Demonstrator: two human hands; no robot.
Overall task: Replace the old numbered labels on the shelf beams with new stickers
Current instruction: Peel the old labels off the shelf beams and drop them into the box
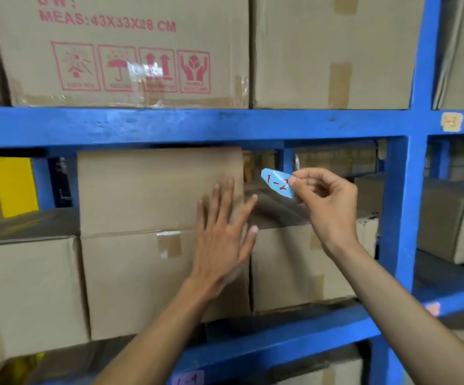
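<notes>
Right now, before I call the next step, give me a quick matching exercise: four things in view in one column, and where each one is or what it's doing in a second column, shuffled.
Things
1. blue sticker
2. left hand
3. beige label
4. yellow panel

Places or states
A. stuck on the upper beam, far right
B. pinched in the right hand
C. open and spread in front of the middle box
D. behind the boxes at far left

Pairs: 1-B, 2-C, 3-A, 4-D
</notes>
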